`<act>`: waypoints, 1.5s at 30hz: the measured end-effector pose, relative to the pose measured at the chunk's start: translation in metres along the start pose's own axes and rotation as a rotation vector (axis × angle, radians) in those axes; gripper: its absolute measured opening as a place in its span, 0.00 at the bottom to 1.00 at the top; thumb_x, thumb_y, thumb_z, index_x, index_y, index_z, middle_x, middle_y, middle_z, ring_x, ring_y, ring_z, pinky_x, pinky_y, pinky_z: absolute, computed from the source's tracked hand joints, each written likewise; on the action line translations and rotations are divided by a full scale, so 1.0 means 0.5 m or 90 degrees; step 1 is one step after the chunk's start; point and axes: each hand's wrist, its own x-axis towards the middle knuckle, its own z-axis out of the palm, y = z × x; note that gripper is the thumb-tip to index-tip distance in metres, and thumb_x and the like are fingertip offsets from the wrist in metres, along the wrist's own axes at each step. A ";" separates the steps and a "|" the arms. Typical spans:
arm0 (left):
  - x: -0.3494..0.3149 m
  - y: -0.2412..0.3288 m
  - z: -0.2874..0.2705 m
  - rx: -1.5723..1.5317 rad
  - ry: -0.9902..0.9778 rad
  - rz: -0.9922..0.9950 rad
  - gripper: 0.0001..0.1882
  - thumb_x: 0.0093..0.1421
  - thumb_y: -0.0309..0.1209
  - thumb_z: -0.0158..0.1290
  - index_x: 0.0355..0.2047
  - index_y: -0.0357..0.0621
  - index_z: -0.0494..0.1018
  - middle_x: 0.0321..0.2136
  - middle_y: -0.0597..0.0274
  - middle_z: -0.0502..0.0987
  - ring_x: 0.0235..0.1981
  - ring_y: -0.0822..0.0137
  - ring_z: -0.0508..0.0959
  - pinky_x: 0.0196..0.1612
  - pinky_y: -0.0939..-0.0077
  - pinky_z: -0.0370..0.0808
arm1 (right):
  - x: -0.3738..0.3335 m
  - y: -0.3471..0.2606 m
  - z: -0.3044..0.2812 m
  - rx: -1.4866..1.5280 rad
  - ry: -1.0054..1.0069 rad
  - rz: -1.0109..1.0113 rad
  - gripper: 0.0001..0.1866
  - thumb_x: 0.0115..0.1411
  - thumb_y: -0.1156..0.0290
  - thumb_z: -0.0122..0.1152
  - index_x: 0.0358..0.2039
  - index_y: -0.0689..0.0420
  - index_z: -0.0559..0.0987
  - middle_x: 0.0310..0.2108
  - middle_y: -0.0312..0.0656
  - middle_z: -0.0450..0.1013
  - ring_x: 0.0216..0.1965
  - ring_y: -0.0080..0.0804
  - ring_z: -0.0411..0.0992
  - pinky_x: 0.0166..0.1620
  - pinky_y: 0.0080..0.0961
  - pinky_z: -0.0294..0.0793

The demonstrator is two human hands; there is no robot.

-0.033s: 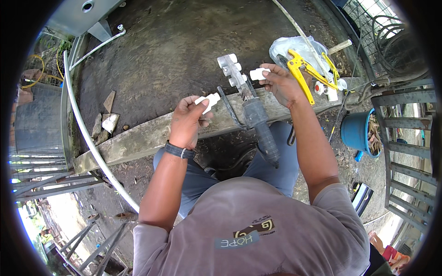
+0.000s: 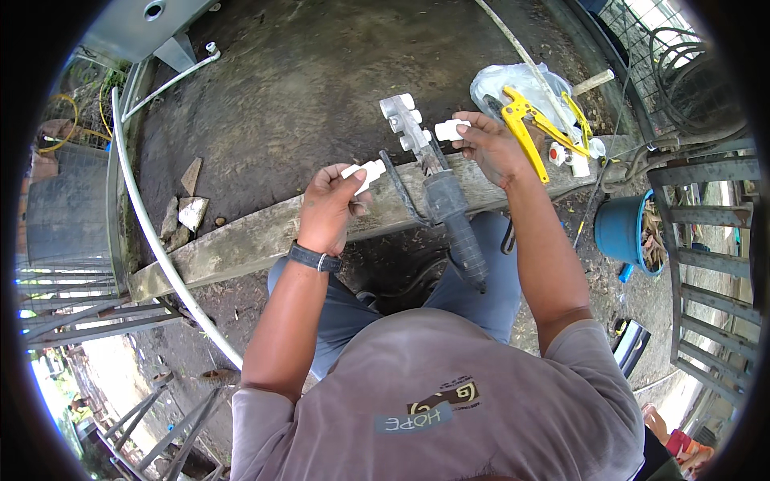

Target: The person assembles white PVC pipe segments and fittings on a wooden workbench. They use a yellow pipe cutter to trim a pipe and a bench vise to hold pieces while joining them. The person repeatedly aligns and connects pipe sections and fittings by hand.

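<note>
My left hand pinches a white plastic pipe fitting between thumb and fingers, its narrower end pointing up to the right. Opposite it, my right hand grips another short white pipe fitting by its right end. Between the hands lies a pipe welding iron with a dark body and a plate carrying several pale round sockets. Its handle points back between my knees, while the plate reaches past the wooden beam. Both fittings are apart from the sockets; the right one is close beside them.
Right of my right hand are a yellow pipe cutter, a plastic bag and a white valve with a red part. A blue bucket holds dry leaves. A long white pipe curves along the left. Stone pieces lie beyond the beam.
My left hand has shifted very slightly to the right with its fitting. The right hand and the welding iron look unmoved.
</note>
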 end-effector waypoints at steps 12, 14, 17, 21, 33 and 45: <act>0.088 -0.012 0.034 -0.070 -0.037 0.006 0.21 0.69 0.26 0.59 0.60 0.37 0.69 0.48 0.55 0.80 0.42 0.64 0.83 0.46 0.70 0.83 | 0.018 -0.020 0.003 -0.083 -0.006 -0.019 0.22 0.64 0.68 0.69 0.57 0.59 0.77 0.46 0.36 0.80 0.44 0.23 0.76 0.45 0.24 0.70; 0.089 -0.016 0.035 -0.059 -0.029 0.005 0.22 0.69 0.27 0.60 0.60 0.38 0.69 0.47 0.56 0.80 0.43 0.63 0.83 0.46 0.68 0.82 | 0.027 -0.018 -0.006 -0.127 -0.008 -0.027 0.22 0.64 0.68 0.69 0.56 0.59 0.77 0.46 0.37 0.80 0.45 0.23 0.76 0.46 0.25 0.71; 0.091 -0.018 0.037 -0.053 -0.016 0.005 0.22 0.68 0.28 0.61 0.59 0.39 0.69 0.47 0.57 0.80 0.42 0.64 0.83 0.45 0.68 0.82 | 0.034 -0.016 -0.010 -0.108 -0.032 -0.029 0.22 0.64 0.68 0.69 0.56 0.60 0.78 0.46 0.37 0.80 0.45 0.23 0.75 0.46 0.25 0.71; 0.099 -0.021 0.035 -0.049 -0.020 0.003 0.21 0.67 0.30 0.63 0.57 0.41 0.69 0.45 0.60 0.81 0.41 0.67 0.83 0.43 0.70 0.81 | 0.042 -0.007 -0.014 -0.051 -0.057 -0.012 0.23 0.63 0.69 0.71 0.57 0.58 0.78 0.46 0.36 0.80 0.45 0.22 0.74 0.46 0.24 0.71; 0.108 -0.033 0.033 -0.062 -0.023 -0.006 0.22 0.67 0.31 0.64 0.57 0.37 0.70 0.45 0.59 0.80 0.39 0.69 0.82 0.40 0.73 0.81 | 0.050 -0.002 -0.024 -0.061 -0.086 0.004 0.21 0.63 0.70 0.71 0.57 0.56 0.79 0.46 0.33 0.79 0.47 0.21 0.73 0.46 0.24 0.70; 0.109 -0.035 0.038 -0.072 -0.028 -0.012 0.23 0.67 0.31 0.64 0.57 0.36 0.70 0.45 0.58 0.80 0.39 0.68 0.82 0.43 0.73 0.82 | 0.056 -0.002 -0.028 -0.067 -0.106 -0.007 0.21 0.65 0.70 0.69 0.57 0.55 0.78 0.48 0.33 0.79 0.48 0.21 0.73 0.48 0.25 0.70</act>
